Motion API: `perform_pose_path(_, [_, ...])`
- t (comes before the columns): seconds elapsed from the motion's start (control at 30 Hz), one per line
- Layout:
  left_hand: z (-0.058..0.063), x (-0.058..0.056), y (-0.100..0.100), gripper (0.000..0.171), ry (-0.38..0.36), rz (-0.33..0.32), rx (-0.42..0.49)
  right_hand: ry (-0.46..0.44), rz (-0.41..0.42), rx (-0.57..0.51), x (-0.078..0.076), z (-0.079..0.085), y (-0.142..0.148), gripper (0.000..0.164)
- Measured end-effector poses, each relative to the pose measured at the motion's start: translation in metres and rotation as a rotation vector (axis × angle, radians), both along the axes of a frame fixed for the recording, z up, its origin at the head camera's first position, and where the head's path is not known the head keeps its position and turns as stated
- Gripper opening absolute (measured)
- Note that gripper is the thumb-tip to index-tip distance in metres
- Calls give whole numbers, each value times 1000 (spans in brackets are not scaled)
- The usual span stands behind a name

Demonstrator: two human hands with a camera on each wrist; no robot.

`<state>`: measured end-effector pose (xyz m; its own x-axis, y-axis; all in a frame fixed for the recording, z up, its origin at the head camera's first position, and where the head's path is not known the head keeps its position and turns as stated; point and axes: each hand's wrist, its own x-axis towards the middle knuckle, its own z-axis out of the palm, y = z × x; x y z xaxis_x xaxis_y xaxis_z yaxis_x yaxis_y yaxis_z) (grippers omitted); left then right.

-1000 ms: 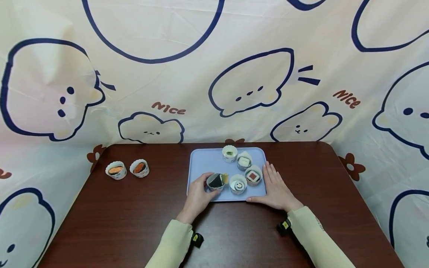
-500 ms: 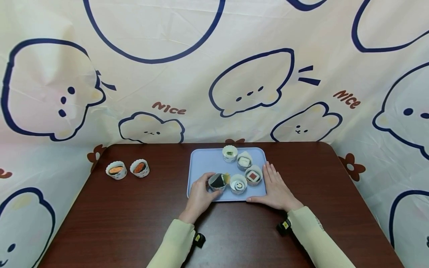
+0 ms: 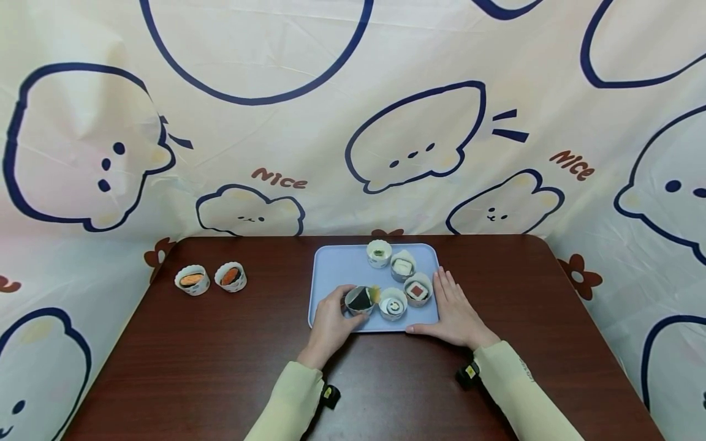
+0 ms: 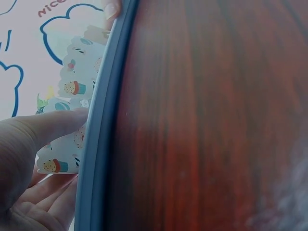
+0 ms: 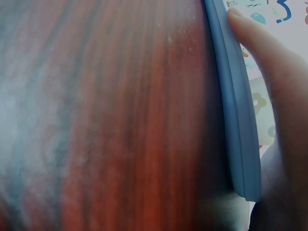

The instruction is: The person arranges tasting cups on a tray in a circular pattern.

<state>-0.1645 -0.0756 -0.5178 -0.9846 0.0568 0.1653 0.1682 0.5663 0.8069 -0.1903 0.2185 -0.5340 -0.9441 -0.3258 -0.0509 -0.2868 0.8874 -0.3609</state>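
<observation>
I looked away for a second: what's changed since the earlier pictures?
The left hand, gripping the paper cup with the dark triangle, has moved it slightly right, nearer the swirl-roll cup. Nothing was newly gripped or let go. The right hand at the tray's edge, the tray and the other cups stayed put.

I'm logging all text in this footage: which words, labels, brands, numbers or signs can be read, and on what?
"Nice": brown lettering on the backdrop, left of centre.
"Nice": second brown lettering, on the backdrop's right part.
Right sleeve: faint marking, too small to read.
Black wrist devices: yellow patches, too small to read.
</observation>
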Motion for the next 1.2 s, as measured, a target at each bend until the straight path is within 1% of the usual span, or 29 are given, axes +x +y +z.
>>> perform_pose_path(0.17, [0,1,0,57,24,-4,4,-4,1,6,0,0,0,144])
perform_pose_path(0.33, [-1,1,0,57,31,-5,8,-3,2,13,-1,0,0,144])
perform_pose_path(0.63, [-1,1,-2,67,12,-12,-8,-5,2,15,-1,0,0,144])
perform_pose_path(0.9, [-3,2,-3,66,10,-30,-12,-6,4,16,0,0,0,144])
perform_pose_path(1.1, [-1,4,-4,72,0,-29,-12,-2,4,11,0,0,0,143])
perform_pose_path(1.2, [-1,4,-7,74,19,-27,-8,-3,3,11,0,-1,0,143])
